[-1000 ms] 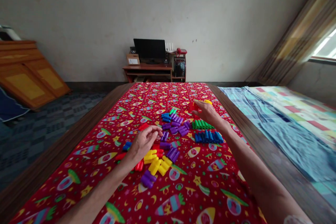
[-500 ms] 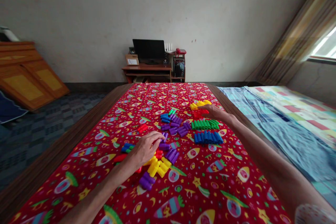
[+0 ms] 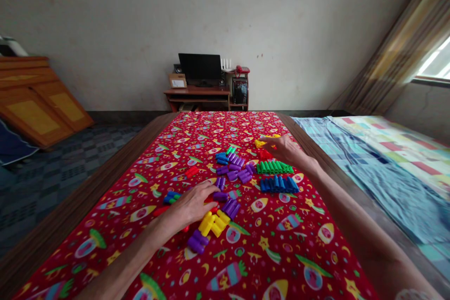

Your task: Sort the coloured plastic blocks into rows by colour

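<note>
My left hand (image 3: pixel 198 200) lies low over a loose pile of coloured plastic toy pieces, its fingers stretched and apart. Close to its fingertips are purple pieces (image 3: pixel 220 196), and yellow pieces (image 3: pixel 206 223) lie beside the thumb. Red and blue pieces are partly hidden under this hand. My right hand (image 3: pixel 284 148) reaches over the far right rows, fingers extended to the left with nothing visible in them. Below it are red pieces (image 3: pixel 266 154), partly covered, and yellow pieces (image 3: pixel 260 143). Nearer rows hold green pieces (image 3: pixel 274 167) and blue pieces (image 3: pixel 279 184).
A red patterned cloth (image 3: pixel 246 262) covers the table. More purple pieces (image 3: pixel 232 175) and a red pair (image 3: pixel 191 171) lie mid-table. Beyond stands a desk (image 3: pixel 197 90) with a monitor (image 3: pixel 199 66). A bed (image 3: pixel 379 164) is on the right, a wooden cabinet (image 3: pixel 42 103) on the left.
My left hand has opened from a curled grip and drawn slightly back from a purple piece, which now lies on the cloth. My right hand has lifted a little over the red and yellow pieces.
</note>
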Motion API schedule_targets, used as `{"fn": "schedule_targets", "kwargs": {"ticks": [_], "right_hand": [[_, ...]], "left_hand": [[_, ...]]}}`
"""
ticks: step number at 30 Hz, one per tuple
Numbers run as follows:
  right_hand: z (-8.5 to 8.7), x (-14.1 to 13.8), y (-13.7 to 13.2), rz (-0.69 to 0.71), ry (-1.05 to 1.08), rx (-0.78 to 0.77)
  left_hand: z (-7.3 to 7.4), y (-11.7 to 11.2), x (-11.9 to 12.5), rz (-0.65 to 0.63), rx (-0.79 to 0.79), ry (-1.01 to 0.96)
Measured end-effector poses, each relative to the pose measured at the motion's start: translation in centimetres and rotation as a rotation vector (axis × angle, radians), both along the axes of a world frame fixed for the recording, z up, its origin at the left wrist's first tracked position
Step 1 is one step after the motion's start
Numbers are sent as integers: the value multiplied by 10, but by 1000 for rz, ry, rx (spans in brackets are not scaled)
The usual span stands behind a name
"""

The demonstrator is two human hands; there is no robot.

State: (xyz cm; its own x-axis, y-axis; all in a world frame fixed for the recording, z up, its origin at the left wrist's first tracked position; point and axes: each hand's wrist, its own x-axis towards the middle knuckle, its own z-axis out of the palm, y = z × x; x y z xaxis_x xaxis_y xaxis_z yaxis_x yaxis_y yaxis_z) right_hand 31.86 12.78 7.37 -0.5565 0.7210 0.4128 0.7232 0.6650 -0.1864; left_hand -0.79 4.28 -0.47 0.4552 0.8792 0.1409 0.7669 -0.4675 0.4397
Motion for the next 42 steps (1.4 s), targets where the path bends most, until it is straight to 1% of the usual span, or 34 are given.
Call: {"fn": "schedule_targets", "kwargs": {"ticks": [2,4,5,8,10,12,14,16,18,21,23,26,27,29,31,33,35,37,39,41,42], "right_hand": [[-2,-28,-22,112,-30,-36],[-12,-58,-43,233,-66,-90],[-20,-73,-52,266,-74,-96],[-43,-108,-69,302,-56,-75],[-53,-120,-72,291,-15,-95],[-57,-121,-71,276,67,-147],[-56,-118,-68,252,191,-208],[-54,-113,-66,215,309,-255],[-53,-111,-66,193,364,-271],[-52,-108,-66,209,342,-278],[-50,-104,-64,176,316,-263],[-42,-94,-61,53,289,-218],[-39,-92,-61,38,282,-226],[-34,-91,-64,70,283,-288],[-32,-95,-70,125,288,-359],[-32,-101,-76,150,291,-398],[-33,-105,-80,157,343,-414],[-32,-104,-83,212,436,-418],[-30,-102,-83,302,486,-379],[-30,-100,-83,359,495,-317],[-31,-100,-83,360,506,-303]], "left_hand": [[0,1,2,39,14,-27],[3,2,3,85,10,-79],[6,4,3,106,3,-121],[14,7,2,126,-70,-309],[18,8,2,133,-174,-457],[20,7,3,165,-261,-602],[20,5,6,201,-291,-723],[20,2,8,189,-312,-772],[19,0,11,132,-327,-746],[19,1,9,59,-296,-618],[20,3,4,58,-228,-511],[23,6,-3,95,-96,-373],[24,6,-3,91,-51,-347],[26,4,0,51,23,-335],[28,-1,8,1,29,-368],[29,-7,15,8,-61,-430],[28,-12,20,54,-227,-532],[27,-15,23,123,-408,-716],[27,-19,26,169,-569,-937],[28,-23,30,166,-683,-1102],[29,-26,33,145,-719,-1149]]}}
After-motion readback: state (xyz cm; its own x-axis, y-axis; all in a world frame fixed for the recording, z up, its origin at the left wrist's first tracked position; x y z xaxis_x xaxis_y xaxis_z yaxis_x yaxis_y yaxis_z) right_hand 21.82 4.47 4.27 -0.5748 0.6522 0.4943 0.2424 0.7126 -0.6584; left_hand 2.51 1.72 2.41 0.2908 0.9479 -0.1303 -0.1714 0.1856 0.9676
